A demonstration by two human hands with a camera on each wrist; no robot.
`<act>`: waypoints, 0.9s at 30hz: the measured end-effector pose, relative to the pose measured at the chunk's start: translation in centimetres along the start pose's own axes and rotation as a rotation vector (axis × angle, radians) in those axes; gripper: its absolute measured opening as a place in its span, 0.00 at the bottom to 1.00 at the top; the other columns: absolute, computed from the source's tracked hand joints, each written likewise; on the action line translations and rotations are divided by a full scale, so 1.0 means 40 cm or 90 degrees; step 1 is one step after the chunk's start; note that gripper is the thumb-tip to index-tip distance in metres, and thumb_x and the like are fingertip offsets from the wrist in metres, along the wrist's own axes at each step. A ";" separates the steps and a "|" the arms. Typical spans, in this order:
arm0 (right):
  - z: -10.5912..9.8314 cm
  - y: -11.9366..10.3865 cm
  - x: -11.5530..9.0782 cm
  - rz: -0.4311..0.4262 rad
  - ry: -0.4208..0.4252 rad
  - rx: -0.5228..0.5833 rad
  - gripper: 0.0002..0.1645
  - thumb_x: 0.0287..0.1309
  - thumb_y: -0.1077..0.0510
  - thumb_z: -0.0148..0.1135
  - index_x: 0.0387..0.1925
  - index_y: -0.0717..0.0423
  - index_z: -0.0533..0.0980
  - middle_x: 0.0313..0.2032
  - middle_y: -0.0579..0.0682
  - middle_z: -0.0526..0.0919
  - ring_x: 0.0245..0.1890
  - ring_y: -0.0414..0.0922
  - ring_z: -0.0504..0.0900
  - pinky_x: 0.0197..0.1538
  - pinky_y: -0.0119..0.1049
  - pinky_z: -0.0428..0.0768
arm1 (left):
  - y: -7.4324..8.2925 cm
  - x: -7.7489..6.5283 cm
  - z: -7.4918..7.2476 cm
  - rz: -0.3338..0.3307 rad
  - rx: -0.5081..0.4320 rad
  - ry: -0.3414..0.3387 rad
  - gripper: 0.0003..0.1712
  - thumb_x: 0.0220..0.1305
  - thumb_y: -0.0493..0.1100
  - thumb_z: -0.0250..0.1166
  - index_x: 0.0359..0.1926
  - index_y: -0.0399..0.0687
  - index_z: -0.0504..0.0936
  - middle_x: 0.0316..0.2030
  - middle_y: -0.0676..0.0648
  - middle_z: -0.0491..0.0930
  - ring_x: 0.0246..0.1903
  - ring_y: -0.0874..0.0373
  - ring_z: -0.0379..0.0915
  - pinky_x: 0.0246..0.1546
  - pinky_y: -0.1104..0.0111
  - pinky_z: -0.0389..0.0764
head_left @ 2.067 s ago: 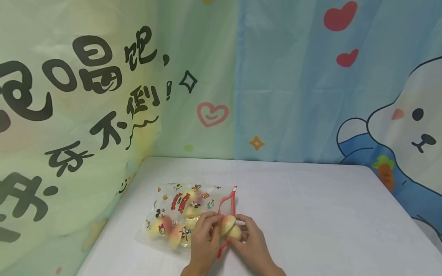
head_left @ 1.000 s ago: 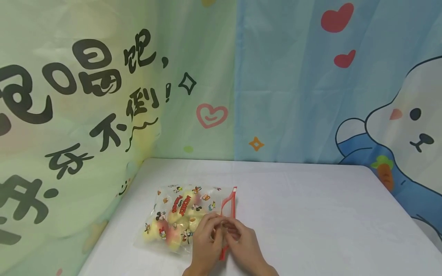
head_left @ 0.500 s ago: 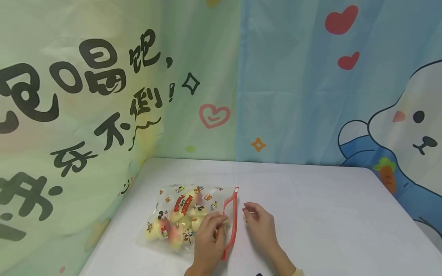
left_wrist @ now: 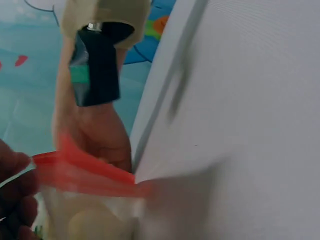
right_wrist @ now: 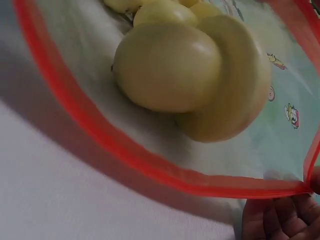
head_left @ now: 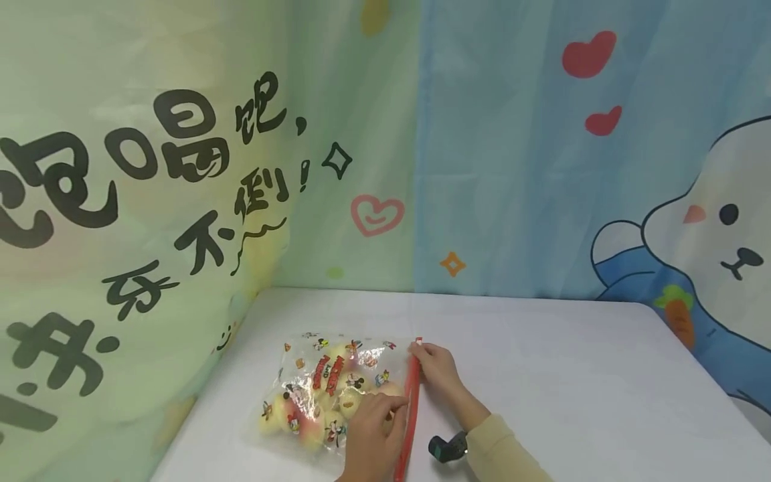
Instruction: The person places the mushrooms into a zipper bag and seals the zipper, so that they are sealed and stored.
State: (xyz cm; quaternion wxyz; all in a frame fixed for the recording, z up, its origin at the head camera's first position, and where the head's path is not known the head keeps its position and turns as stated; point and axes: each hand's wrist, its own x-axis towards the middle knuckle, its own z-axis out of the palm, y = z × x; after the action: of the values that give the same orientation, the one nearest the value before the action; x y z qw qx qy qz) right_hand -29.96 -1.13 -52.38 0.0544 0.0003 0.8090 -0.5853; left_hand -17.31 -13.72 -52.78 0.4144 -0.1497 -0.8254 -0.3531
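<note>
A clear zip bag (head_left: pixel 301 385) with cartoon print and a red zip edge (head_left: pixel 413 402) lies on the white table. Inside are several pale yellow, pink-blushed peaches (head_left: pixel 310 428), some looking like halves. The right wrist view looks into the parted mouth, two rounded pieces (right_wrist: pixel 167 67) lying closest to it. My right hand (head_left: pixel 438 368) pinches the far end of the red edge. Nearer me, my left hand (head_left: pixel 375 432) has thumb and index finger together on the bag's upper film beside the zip. In the left wrist view its fingers (left_wrist: pixel 17 190) show at the red strip.
A small black device (head_left: pixel 448 447) is worn on my right wrist, by the beige sleeve (head_left: pixel 502 448). The white table (head_left: pixel 560 381) extends to the right and back. Printed cloth (head_left: pixel 494 167) hangs behind and at the left.
Two peach pieces held at the bag's mouth went inside. My right hand drew back without them, then moved to the zip's far end and took hold. The left hand stayed near the mouth.
</note>
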 end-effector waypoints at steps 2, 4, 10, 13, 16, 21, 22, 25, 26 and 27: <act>0.002 0.000 0.010 0.023 -0.012 0.038 0.24 0.69 0.45 0.51 0.45 0.62 0.80 0.32 0.50 0.82 0.27 0.41 0.73 0.29 0.31 0.74 | 0.005 0.006 -0.002 -0.043 0.010 -0.029 0.09 0.53 0.35 0.71 0.34 0.54 0.85 0.26 0.63 0.76 0.27 0.73 0.68 0.27 0.85 0.68; 0.002 -0.004 0.014 0.045 -0.017 0.069 0.25 0.70 0.46 0.49 0.50 0.62 0.79 0.36 0.52 0.84 0.28 0.41 0.74 0.30 0.31 0.74 | 0.012 0.021 -0.008 -0.078 0.019 -0.063 0.07 0.55 0.37 0.70 0.34 0.55 0.85 0.25 0.64 0.76 0.26 0.74 0.67 0.26 0.85 0.68; 0.004 -0.028 0.008 0.064 0.004 0.092 0.26 0.69 0.47 0.50 0.52 0.64 0.77 0.32 0.50 0.85 0.27 0.40 0.76 0.28 0.29 0.73 | 0.019 0.122 -0.040 -0.110 0.090 -0.226 0.04 0.62 0.43 0.65 0.35 0.54 0.86 0.27 0.61 0.80 0.26 0.71 0.71 0.32 0.73 0.77; 0.006 -0.038 0.006 0.064 0.013 0.116 0.24 0.68 0.49 0.51 0.51 0.64 0.78 0.26 0.47 0.80 0.24 0.39 0.73 0.27 0.29 0.73 | 0.009 0.189 -0.050 -0.104 0.152 -0.304 0.07 0.65 0.46 0.63 0.38 0.54 0.87 0.31 0.59 0.84 0.30 0.67 0.77 0.41 0.61 0.80; 0.003 -0.048 0.004 0.059 0.016 0.140 0.22 0.67 0.51 0.51 0.50 0.64 0.78 0.23 0.45 0.74 0.22 0.37 0.71 0.26 0.29 0.74 | -0.006 0.254 -0.044 -0.112 0.189 -0.355 0.10 0.66 0.47 0.62 0.45 0.51 0.85 0.42 0.53 0.84 0.36 0.60 0.80 0.46 0.55 0.80; 0.002 -0.054 -0.004 0.018 0.010 0.153 0.20 0.67 0.52 0.50 0.45 0.65 0.79 0.22 0.44 0.77 0.20 0.37 0.73 0.24 0.28 0.72 | -0.040 0.329 -0.008 -0.116 0.240 -0.500 0.24 0.68 0.44 0.61 0.63 0.46 0.74 0.63 0.42 0.70 0.49 0.51 0.79 0.48 0.59 0.81; 0.003 -0.053 -0.005 0.006 0.008 0.147 0.20 0.69 0.52 0.50 0.43 0.65 0.79 0.22 0.44 0.78 0.21 0.37 0.73 0.24 0.28 0.72 | -0.045 0.338 0.002 -0.110 0.244 -0.533 0.25 0.69 0.43 0.60 0.65 0.45 0.72 0.65 0.41 0.69 0.52 0.49 0.78 0.51 0.59 0.80; 0.005 -0.051 -0.010 -0.028 0.005 0.127 0.21 0.71 0.51 0.49 0.39 0.65 0.79 0.23 0.47 0.81 0.22 0.37 0.75 0.25 0.29 0.72 | -0.062 0.355 0.032 -0.098 0.225 -0.585 0.20 0.70 0.41 0.58 0.61 0.45 0.75 0.59 0.44 0.75 0.55 0.51 0.76 0.53 0.60 0.78; 0.006 -0.051 -0.011 -0.038 0.003 0.123 0.22 0.72 0.50 0.48 0.38 0.65 0.78 0.24 0.48 0.82 0.22 0.37 0.76 0.25 0.29 0.73 | -0.067 0.359 0.039 -0.101 0.215 -0.587 0.17 0.70 0.40 0.58 0.57 0.45 0.78 0.54 0.45 0.79 0.52 0.52 0.77 0.51 0.61 0.79; 0.007 -0.052 -0.013 -0.046 0.000 0.121 0.22 0.72 0.50 0.48 0.38 0.65 0.78 0.24 0.48 0.82 0.23 0.38 0.76 0.25 0.29 0.73 | -0.073 0.363 0.046 -0.104 0.206 -0.582 0.13 0.69 0.40 0.58 0.52 0.45 0.81 0.49 0.47 0.82 0.47 0.54 0.79 0.48 0.62 0.80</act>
State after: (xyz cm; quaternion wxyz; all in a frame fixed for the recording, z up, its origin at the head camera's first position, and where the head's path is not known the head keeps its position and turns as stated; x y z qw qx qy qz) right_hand -29.54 -2.03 -50.46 0.0331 -0.0236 0.7493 -0.6610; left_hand -28.83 -15.14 -43.41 -0.0015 -0.1575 -0.9761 -0.1497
